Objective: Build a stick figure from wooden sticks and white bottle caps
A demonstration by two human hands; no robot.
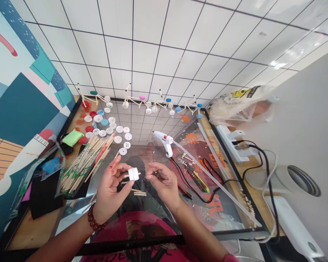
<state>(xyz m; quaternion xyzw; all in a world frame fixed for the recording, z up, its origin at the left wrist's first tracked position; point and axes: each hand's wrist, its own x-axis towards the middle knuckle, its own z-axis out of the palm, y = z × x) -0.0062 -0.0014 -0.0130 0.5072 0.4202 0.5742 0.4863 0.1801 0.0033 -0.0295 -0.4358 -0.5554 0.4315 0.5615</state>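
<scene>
My left hand [109, 191] pinches a pair of white bottle caps [133, 174] joined on a thin wooden stick, held just above the glass table top [142, 214]. My right hand [164, 182] is closed in a pinch on the stick's right end, close to the caps. Short wooden stick pieces [139, 193] lie on the glass under my hands. A white hot glue gun [165, 141] rests just beyond my right hand, its cord running right.
A bundle of wooden sticks [84, 163] in a clear bag lies left. Loose white, blue and red caps [109, 125] spread beyond it. Several stick-and-cap models [142, 102] line the far edge. Long clear glue sticks [215, 182], a power strip [232, 142] and a plastic bag [240, 103] sit right.
</scene>
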